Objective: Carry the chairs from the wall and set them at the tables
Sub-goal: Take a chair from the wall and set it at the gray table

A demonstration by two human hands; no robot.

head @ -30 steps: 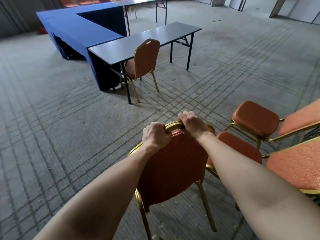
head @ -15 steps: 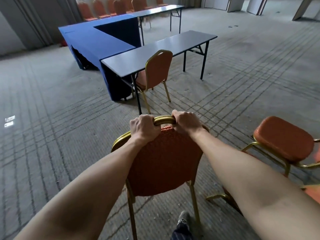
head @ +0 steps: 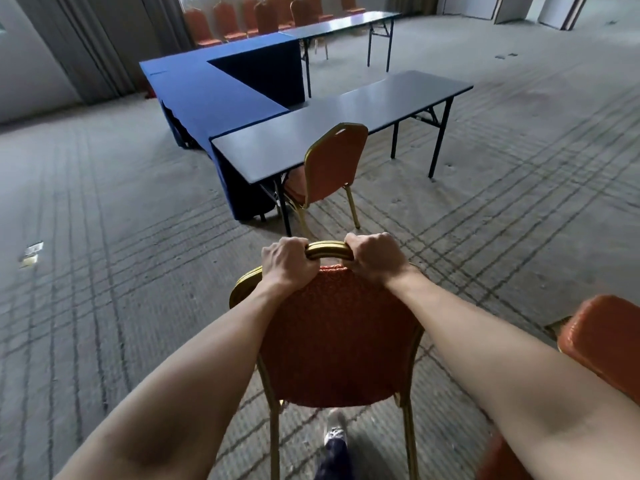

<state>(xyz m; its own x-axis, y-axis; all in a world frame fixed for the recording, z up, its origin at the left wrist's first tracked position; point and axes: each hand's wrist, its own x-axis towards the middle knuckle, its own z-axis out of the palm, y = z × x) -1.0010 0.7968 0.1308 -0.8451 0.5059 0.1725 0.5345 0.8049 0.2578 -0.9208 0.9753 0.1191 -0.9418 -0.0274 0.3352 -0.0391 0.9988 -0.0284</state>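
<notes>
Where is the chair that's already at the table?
In the head view, the placed chair sits centre frame, tucked under the near left end of the grey table, beside the blue-covered table.

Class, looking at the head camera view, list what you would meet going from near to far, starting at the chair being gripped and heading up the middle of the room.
Orange padded gold-framed chair in both hands → orange chair tucked at the table → bare grey folding table → blue-clothed table → far row of orange chairs.
</notes>
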